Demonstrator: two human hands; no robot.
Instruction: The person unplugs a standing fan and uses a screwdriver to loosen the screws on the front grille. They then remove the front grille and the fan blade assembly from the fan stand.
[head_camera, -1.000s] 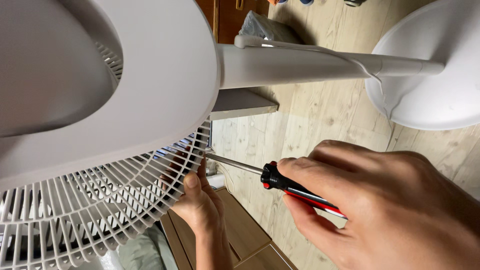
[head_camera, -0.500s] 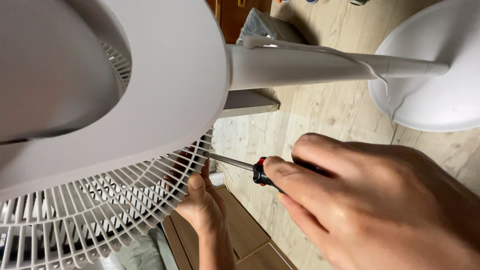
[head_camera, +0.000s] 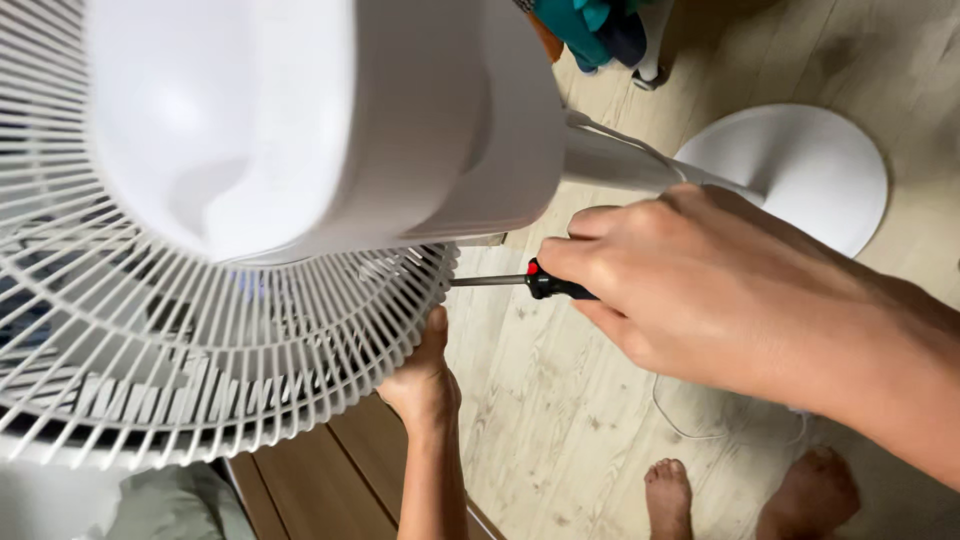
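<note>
A white standing fan fills the left of the view; its wire grille faces down and its motor housing sits above. My left hand grips the grille's rim from below, thumb against the edge. My right hand is closed on a screwdriver with a black and red handle. Its metal shaft points left, and the tip touches the grille's rim just under the motor housing.
The fan's white pole runs right to a round white base on the light wood floor. My bare feet show at the bottom. A brown wooden cabinet lies under the grille. Coloured cloth hangs at the top.
The camera has swung, so the fan's back and more grille now show. My right hand moved up with the screwdriver, staying at the rim. My left hand still holds the grille.
</note>
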